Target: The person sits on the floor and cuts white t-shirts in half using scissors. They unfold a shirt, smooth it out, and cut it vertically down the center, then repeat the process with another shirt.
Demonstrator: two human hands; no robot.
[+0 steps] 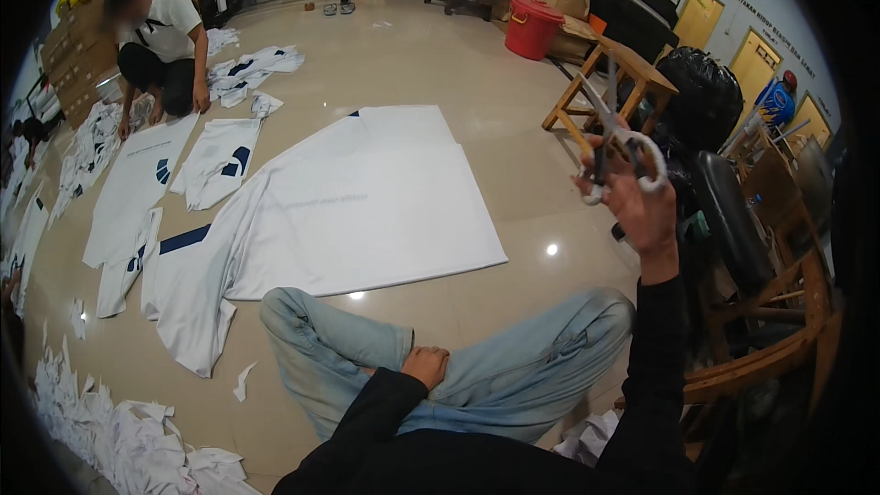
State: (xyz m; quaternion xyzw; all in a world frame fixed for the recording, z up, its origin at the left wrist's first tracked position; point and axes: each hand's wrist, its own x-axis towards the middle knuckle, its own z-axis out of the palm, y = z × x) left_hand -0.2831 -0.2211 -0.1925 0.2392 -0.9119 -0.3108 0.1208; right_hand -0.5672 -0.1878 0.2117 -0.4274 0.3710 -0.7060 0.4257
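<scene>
Raised at the right, my right hand (pixel 646 213) is closed around the handles of a pair of scissors (pixel 607 117). Their grey blades point upward and stand apart, and the handles look pale. My left hand (pixel 426 368) rests low in my lap against my crossed legs in light blue jeans (pixel 532 368); its fingers are mostly hidden. On the floor in front of my legs a large white shirt (pixel 357 197) lies spread out, with a dark blue band on its left part. Neither hand touches it.
At the far left a person (pixel 170 37) crouches over white garment pieces (pixel 147 174). Scraps of white cloth (pixel 110 435) pile up at lower left. To my right stand a wooden stool (pixel 632 69), black bags (pixel 701 96) and chairs (pixel 733 220). A red bin (pixel 533 27) is farther back.
</scene>
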